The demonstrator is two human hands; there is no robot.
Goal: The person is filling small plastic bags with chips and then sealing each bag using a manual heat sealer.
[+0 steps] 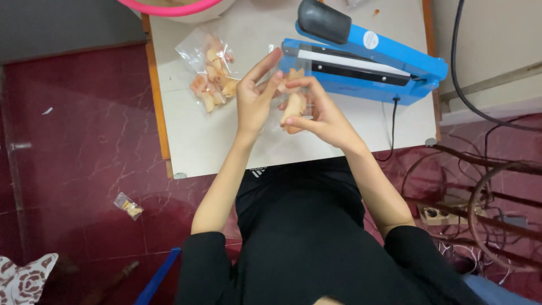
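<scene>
Both hands hold a small clear plastic bag of pale snack pieces above the white table. My right hand grips the bag from the right and below. My left hand pinches the bag's upper edge with its fingers stretched upward. Just behind the hands lies a blue impulse heat sealer with a black handle, its jaw shut. A filled clear bag of the same snacks lies on the table to the left of my left hand.
A pink-rimmed bowl stands at the table's far edge. One small snack bag lies on the dark red floor at left. Black cables and a metal rack crowd the right side. The sealer's cord hangs over the table's front edge.
</scene>
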